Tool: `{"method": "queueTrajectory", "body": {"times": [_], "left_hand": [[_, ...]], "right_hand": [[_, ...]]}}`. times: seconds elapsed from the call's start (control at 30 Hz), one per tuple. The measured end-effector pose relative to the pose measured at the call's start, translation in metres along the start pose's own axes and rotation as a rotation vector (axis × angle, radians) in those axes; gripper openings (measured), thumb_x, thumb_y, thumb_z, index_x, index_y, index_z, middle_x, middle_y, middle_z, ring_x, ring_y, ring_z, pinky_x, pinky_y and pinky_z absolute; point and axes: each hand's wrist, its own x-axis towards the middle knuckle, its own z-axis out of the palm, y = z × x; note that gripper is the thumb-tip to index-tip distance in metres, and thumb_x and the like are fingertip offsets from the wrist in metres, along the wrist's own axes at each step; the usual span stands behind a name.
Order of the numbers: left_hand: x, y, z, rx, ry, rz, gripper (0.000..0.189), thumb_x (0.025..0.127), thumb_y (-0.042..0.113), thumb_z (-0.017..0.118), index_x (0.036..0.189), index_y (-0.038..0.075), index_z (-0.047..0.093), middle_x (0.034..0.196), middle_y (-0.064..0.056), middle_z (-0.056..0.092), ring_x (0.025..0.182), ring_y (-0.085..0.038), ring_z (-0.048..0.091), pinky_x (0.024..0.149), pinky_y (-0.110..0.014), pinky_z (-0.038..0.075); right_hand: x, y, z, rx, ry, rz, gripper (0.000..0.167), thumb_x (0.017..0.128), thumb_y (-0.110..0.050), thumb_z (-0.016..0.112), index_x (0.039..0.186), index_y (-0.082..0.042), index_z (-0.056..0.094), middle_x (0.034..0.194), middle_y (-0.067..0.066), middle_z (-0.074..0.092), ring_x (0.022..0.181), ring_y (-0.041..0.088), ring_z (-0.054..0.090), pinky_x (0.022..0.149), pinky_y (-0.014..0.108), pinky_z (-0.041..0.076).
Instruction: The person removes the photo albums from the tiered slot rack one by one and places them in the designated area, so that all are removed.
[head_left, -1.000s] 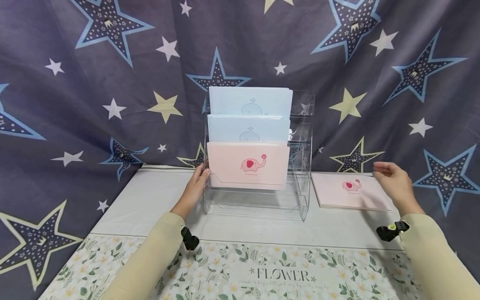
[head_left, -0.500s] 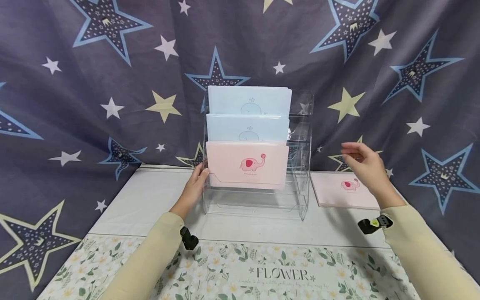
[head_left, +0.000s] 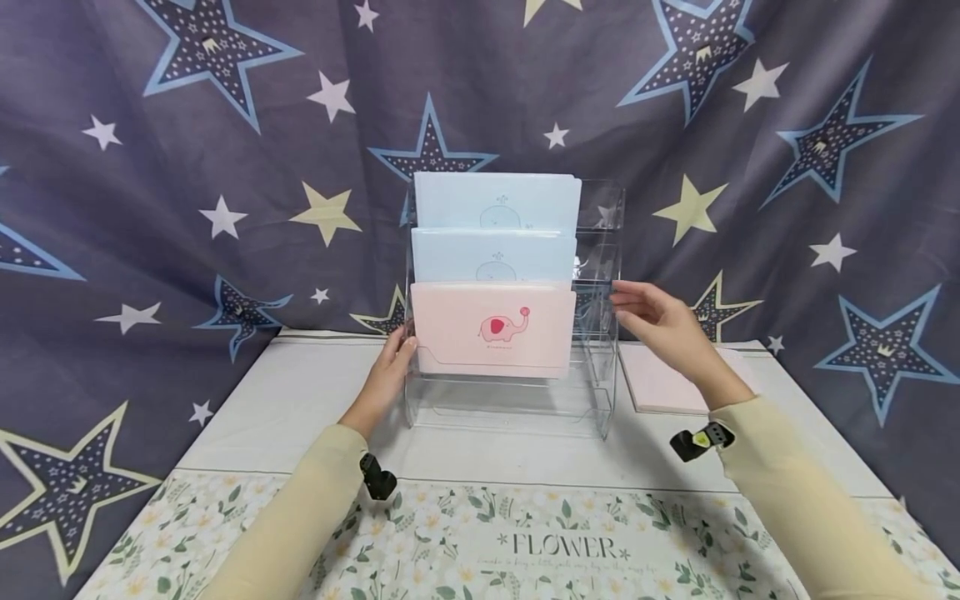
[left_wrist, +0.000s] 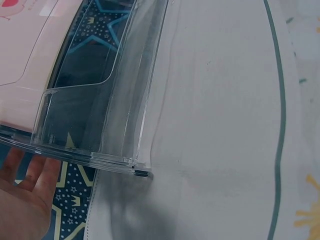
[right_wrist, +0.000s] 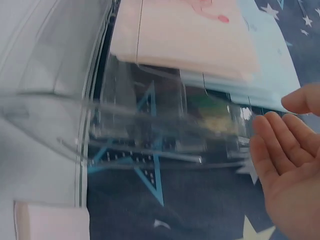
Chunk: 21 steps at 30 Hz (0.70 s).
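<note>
A clear acrylic tiered file rack (head_left: 510, 421) stands on the table in the head view. A pink elephant folder (head_left: 457, 333) sits at its front, below a light blue whale folder (head_left: 450, 254) and more blue folders (head_left: 457, 200) at the top. My left hand (head_left: 386, 371) holds the rack's left side, thumb at its front edge; in the left wrist view the fingers (left_wrist: 37, 175) lie along the outside of the panel. My right hand (head_left: 667, 333), empty with relaxed fingers, has its fingertips right at the rack's right side. The rack looks blurred in the right wrist view.
A stack of pink folders (head_left: 652, 392) lies right of the rack, partly hidden behind my right hand. A flower-printed mat (head_left: 420, 533) covers the table's front. Behind the table hangs a grey star-patterned curtain (head_left: 510, 83).
My right hand has moved left from above the pink stack to the rack's right side. The left hand has stayed on the rack's left side.
</note>
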Motion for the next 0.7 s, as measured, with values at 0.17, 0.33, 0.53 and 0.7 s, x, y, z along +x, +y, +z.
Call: {"method": "queueTrajectory", "body": {"times": [0.17, 0.33, 0.53, 0.7], "left_hand": [[0.001, 0.000, 0.000, -0.012, 0.001, 0.004, 0.069, 0.106, 0.058, 0.032, 0.162, 0.020, 0.018, 0.162, -0.016, 0.024, 0.146, -0.036, 0.029, 0.113, -0.053, 0.035], [0.000, 0.001, 0.000, -0.022, 0.008, 0.004, 0.068, 0.106, 0.056, 0.032, 0.161, 0.018, 0.019, 0.162, -0.017, 0.025, 0.146, -0.036, 0.030, 0.112, -0.053, 0.036], [0.001, 0.001, 0.000, -0.032, 0.004, 0.015, 0.066, 0.107, 0.053, 0.033, 0.161, 0.017, 0.019, 0.162, -0.017, 0.025, 0.146, -0.036, 0.030, 0.111, -0.052, 0.038], [0.000, 0.001, 0.001, -0.012, 0.008, 0.010, 0.067, 0.106, 0.055, 0.031, 0.161, 0.019, 0.019, 0.162, -0.016, 0.025, 0.145, -0.036, 0.031, 0.112, -0.053, 0.037]], "right_hand": [[0.007, -0.001, 0.018, 0.093, -0.104, 0.022, 0.050, 0.104, -0.012, 0.058, 0.151, -0.002, 0.042, 0.142, 0.020, 0.053, 0.128, 0.033, 0.053, 0.102, 0.028, 0.046], [0.014, -0.001, 0.037, 0.163, -0.142, 0.087, 0.053, 0.103, -0.010, 0.059, 0.152, -0.002, 0.039, 0.145, 0.020, 0.049, 0.130, 0.034, 0.050, 0.106, 0.046, 0.043], [0.017, -0.002, 0.050, 0.137, -0.108, 0.150, 0.054, 0.101, -0.010, 0.061, 0.150, -0.001, 0.039, 0.140, 0.020, 0.051, 0.126, 0.034, 0.054, 0.100, 0.043, 0.048], [0.020, -0.001, 0.056, 0.146, -0.052, 0.181, 0.052, 0.100, -0.008, 0.063, 0.147, 0.002, 0.042, 0.131, 0.022, 0.055, 0.120, 0.034, 0.055, 0.098, 0.038, 0.048]]}}
